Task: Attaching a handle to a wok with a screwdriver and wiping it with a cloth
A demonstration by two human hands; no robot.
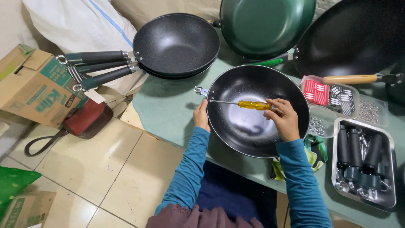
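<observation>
Pale green worktop [168, 109] over a cream tiled floor [97, 169], seen from above. Right hand [283, 119]: clenched around the yellow handle of a screwdriver [251, 105], held level across the black pan [257, 110], the thin shaft reaching toward the pan's left rim. Left hand [201, 115]: grasping that left rim from outside, just below a small metal bracket [200, 90] that juts from the pan wall; the screwdriver tip lies at the wall beside this bracket. Both arms wear teal sleeves [190, 169]. All further places are given relative to the black pan, which sits on the worktop directly in front of the person.

Right of the pan, touching or nearly so: a small clear tub of silver screws [319, 123]; beyond it a steel tray [363, 162] filled with dark pan handles lying side by side. Above the tray, a clear box [331, 93] of red and black small parts, and a second heap of screws [369, 111]. Below and right of the pan, a green patterned cloth [315, 153] shows from under its edge.

Above the pan: a stack of finished black pans [176, 44] with dark handles pointing left, a green pan [266, 25], and a large black wok [354, 36] with a wooden handle.

Left of the pan, well apart on the floor: a cardboard box [31, 86], a red pan [86, 119], and a white sack [80, 25].
</observation>
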